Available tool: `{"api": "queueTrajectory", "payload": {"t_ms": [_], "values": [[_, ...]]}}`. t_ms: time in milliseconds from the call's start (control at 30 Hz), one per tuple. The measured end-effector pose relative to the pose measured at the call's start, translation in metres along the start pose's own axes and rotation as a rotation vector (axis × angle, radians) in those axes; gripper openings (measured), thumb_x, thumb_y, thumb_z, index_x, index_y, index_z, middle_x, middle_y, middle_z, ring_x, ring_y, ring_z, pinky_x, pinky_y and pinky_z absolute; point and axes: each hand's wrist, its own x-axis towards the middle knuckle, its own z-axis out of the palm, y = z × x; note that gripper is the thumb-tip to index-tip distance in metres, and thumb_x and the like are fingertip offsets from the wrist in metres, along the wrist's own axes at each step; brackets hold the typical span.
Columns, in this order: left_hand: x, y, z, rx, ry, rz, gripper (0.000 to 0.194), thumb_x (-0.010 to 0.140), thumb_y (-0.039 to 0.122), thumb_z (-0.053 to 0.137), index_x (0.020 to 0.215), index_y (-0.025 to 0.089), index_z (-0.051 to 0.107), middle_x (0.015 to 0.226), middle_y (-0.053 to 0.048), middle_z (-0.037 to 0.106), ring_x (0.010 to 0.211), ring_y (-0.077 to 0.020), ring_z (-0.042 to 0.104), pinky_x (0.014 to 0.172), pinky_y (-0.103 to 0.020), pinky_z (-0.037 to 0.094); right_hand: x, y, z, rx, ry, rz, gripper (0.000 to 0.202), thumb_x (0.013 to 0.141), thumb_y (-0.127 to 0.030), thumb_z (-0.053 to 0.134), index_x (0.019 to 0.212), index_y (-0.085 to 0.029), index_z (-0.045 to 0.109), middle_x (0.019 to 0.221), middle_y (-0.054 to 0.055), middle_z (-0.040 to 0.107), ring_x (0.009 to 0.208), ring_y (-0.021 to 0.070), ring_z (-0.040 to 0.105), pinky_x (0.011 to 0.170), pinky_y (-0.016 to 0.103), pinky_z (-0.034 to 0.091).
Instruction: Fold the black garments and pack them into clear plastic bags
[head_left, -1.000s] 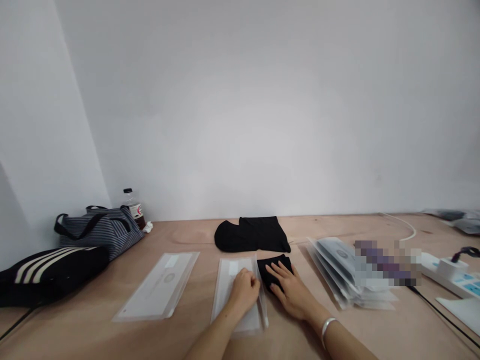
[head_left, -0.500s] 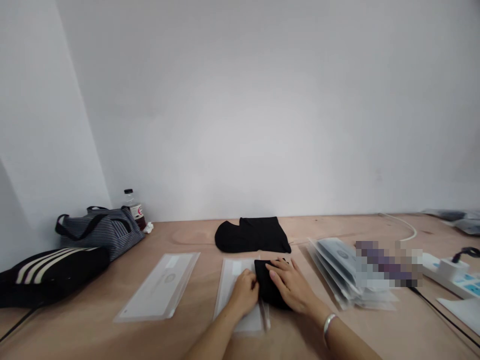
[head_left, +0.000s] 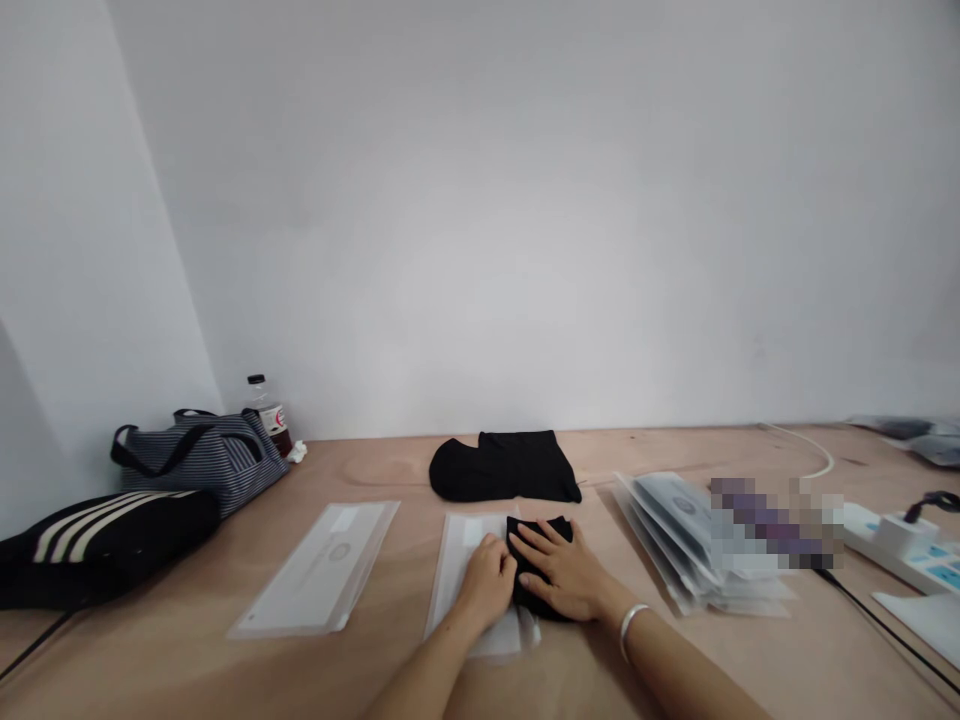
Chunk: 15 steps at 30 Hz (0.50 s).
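A frosted plastic zip bag [head_left: 459,560] lies flat in front of me. At its right edge my left hand [head_left: 487,578] is closed, fingers curled on the bag's edge; the fingertips are partly hidden. A folded black cloth [head_left: 541,604] rests against that edge, partly over it. My right hand [head_left: 564,575], with a silver bangle on the wrist, lies flat on the cloth with its fingers spread. Behind both hands a black sock-shaped cloth [head_left: 506,468] is laid out flat.
Another frosted bag [head_left: 319,575] lies to the left. Several bags are stacked [head_left: 667,530] at the right, near a blurred-out object [head_left: 772,525] and a power strip [head_left: 862,530]. A striped bag [head_left: 202,455], a black pouch [head_left: 112,545] and a bottle [head_left: 270,420] stand at the left.
My right hand has shifted slightly left over the folded cloth, and its fingers are more widely spread. My left hand stays closed at the bag's edge.
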Motion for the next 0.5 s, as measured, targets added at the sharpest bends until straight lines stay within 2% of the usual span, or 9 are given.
{"api": "queueTrajectory", "payload": {"t_ms": [333,500], "values": [[-0.001,0.004,-0.003,-0.064,0.091,0.075,0.024,0.078,0.007,0.035,0.064,0.018,0.05,0.093,-0.006,0.055,0.091,-0.015,0.053,0.082,-0.026,0.041,0.001,-0.008,-0.006,-0.022,-0.034,0.07,0.051,0.081,-0.051,0.034,0.13,-0.039,0.026,0.139,-0.001,0.026,0.125,0.0365,0.013,0.086,0.069,0.011],[-0.003,0.015,-0.007,-0.014,0.076,0.13,0.023,0.079,0.01,0.036,0.069,0.017,0.055,0.104,-0.008,0.056,0.096,-0.0202,0.05,0.086,-0.035,0.039,0.007,-0.017,0.002,-0.013,-0.012,0.125,0.056,0.075,-0.041,0.045,0.129,-0.038,0.03,0.139,-0.001,0.026,0.124,0.04,0.011,0.084,0.07,0.012]]}}
